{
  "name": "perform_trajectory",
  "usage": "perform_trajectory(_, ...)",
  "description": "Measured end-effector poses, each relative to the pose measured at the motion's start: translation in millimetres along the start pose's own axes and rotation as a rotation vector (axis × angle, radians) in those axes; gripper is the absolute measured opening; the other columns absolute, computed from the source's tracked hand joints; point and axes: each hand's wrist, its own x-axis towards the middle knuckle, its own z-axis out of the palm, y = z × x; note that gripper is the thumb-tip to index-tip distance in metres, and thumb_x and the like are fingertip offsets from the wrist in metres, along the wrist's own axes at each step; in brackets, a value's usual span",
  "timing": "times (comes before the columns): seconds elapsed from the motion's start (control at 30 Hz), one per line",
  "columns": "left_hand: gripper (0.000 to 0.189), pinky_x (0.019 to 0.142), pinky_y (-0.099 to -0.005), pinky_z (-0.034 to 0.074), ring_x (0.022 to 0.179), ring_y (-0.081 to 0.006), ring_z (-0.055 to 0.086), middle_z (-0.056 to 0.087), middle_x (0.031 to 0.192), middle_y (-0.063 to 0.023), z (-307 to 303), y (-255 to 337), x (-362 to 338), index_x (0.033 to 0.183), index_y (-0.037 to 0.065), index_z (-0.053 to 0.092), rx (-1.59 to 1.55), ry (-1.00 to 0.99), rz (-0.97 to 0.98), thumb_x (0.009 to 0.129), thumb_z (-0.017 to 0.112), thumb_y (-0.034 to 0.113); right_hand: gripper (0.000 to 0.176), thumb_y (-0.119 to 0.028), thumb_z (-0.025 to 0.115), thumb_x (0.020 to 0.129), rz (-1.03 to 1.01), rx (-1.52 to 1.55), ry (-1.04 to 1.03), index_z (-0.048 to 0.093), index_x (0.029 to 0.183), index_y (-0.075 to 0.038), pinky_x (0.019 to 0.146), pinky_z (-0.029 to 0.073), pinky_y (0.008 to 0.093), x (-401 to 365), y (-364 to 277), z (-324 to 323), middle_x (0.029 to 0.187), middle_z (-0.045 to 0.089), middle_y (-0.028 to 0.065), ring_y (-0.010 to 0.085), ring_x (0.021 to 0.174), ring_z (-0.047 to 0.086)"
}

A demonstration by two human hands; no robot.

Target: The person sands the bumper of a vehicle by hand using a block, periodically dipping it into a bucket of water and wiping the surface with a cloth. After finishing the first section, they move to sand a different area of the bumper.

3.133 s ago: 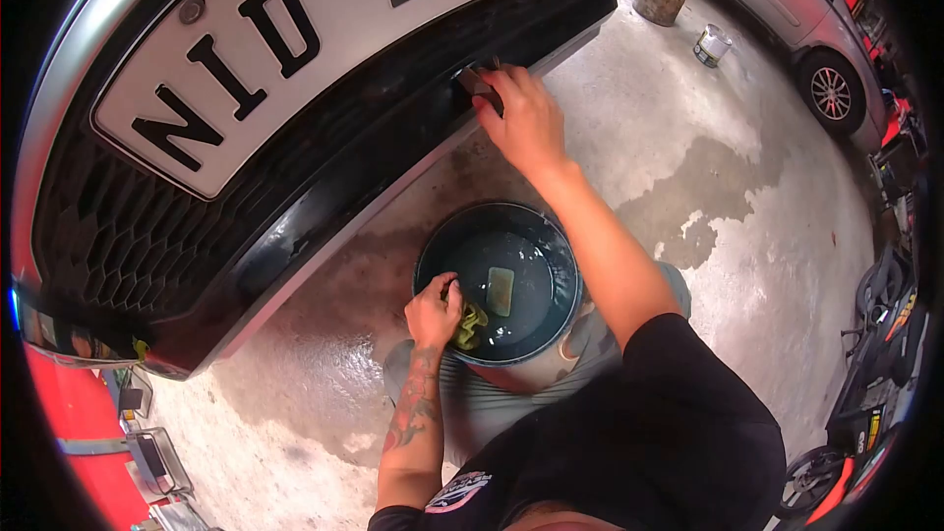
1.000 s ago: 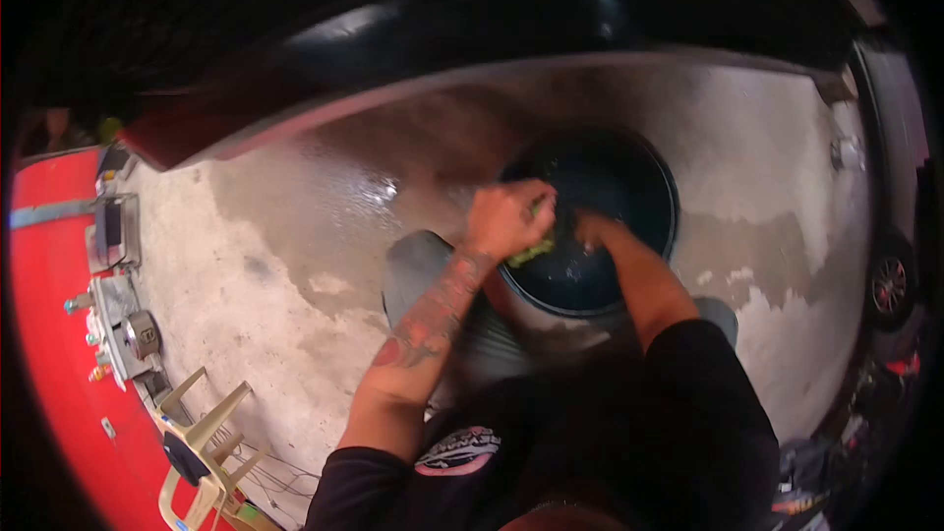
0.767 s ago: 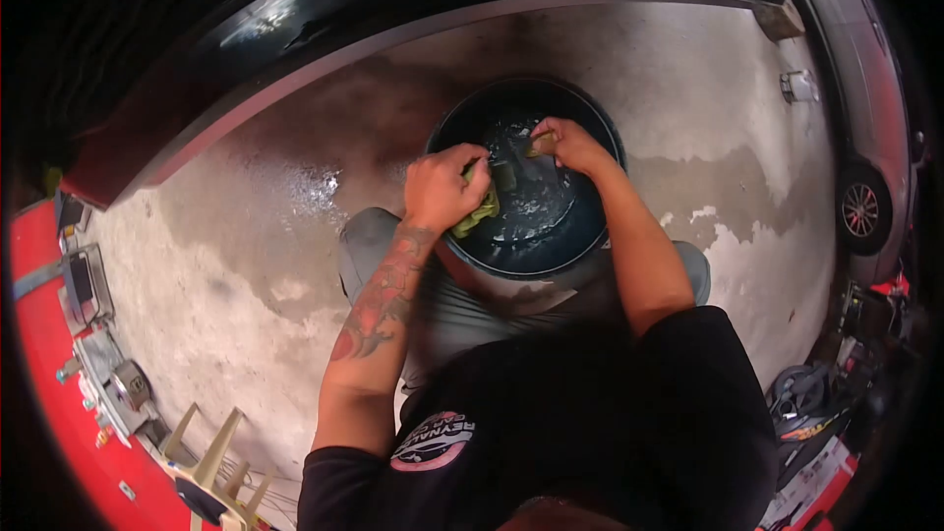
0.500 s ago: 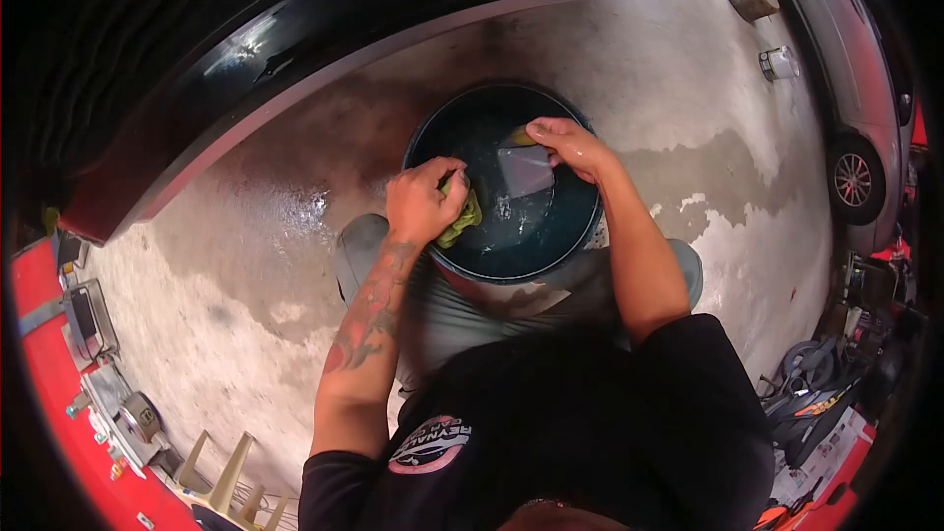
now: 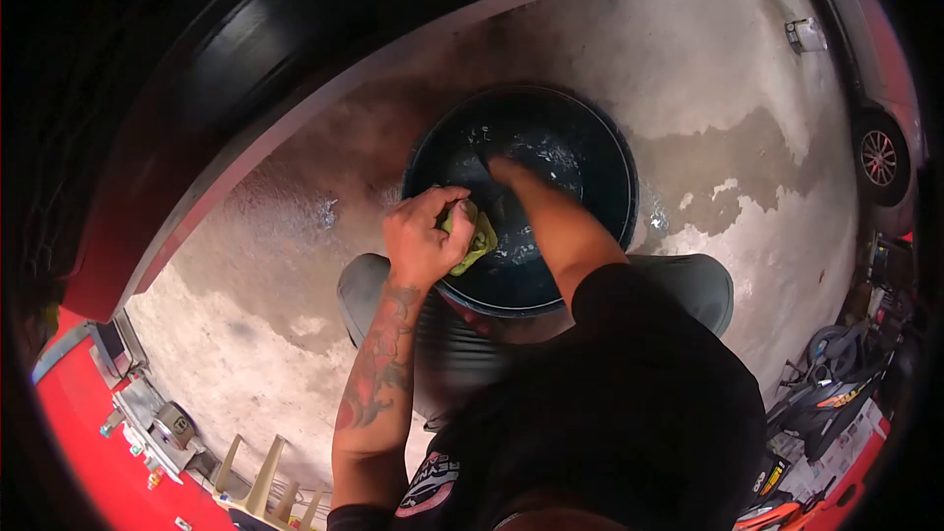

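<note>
A round dark tub (image 5: 621, 162) with water in it stands between the person's knees. My left hand (image 5: 425, 234) is closed on a crumpled yellow-green cloth (image 5: 479, 244) at the tub's near left side. My right hand (image 5: 503, 173) reaches down into the middle of the tub, smeared by motion and partly lost in the dark water. Its fingers cannot be made out, nor whether anything is in them. Bright ripples and splashes show around it.
A dark glossy car body panel (image 5: 246, 29) curves over the far left. The concrete floor (image 5: 265, 305) has wet patches. A metal can (image 5: 806, 35) and a parked car's wheel (image 5: 882, 157) are at right. Tools and hoses (image 5: 826, 374) lie lower right, a red surface (image 5: 79, 403) at left.
My right hand has moved left and down into the water from the tub's right side. The grey rectangular sheet beside it no longer shows. My left hand still grips the cloth.
</note>
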Motion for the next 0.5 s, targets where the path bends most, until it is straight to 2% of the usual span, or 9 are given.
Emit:
perform_trajectory(0.17, 0.011, 0.064, -0.0364, 0.057, 0.068, -0.0282, 0.073, 0.073, 0.076, -0.0098, 0, 1, -1, 0.09, 0.007, 0.077, -0.025, 0.015, -0.002, 0.081, 0.071, 0.011, 0.041, -0.031, 0.055, 0.098, 0.034, 0.042, -0.067, 0.071, 0.124, -0.004, 0.101, 0.051, 0.0479, -8, -41, 40, 0.132, 0.066, 0.0239, 0.0424, 0.12, 0.065)
perform_trajectory(0.5, 0.01, 0.062, -0.036, 0.056, 0.066, -0.0282, 0.072, 0.072, 0.075, -0.0095, 0, 1, -1, 0.089, 0.007, 0.076, -0.027, 0.023, 0.018, 0.081, 0.071, 0.011, 0.04, -0.031, 0.056, 0.096, 0.051, 0.225, -0.004, 0.072, 0.123, -0.006, 0.101, 0.05, 0.0453, -15, -61, 41, 0.13, 0.068, 0.0215, 0.0376, 0.123, 0.064)
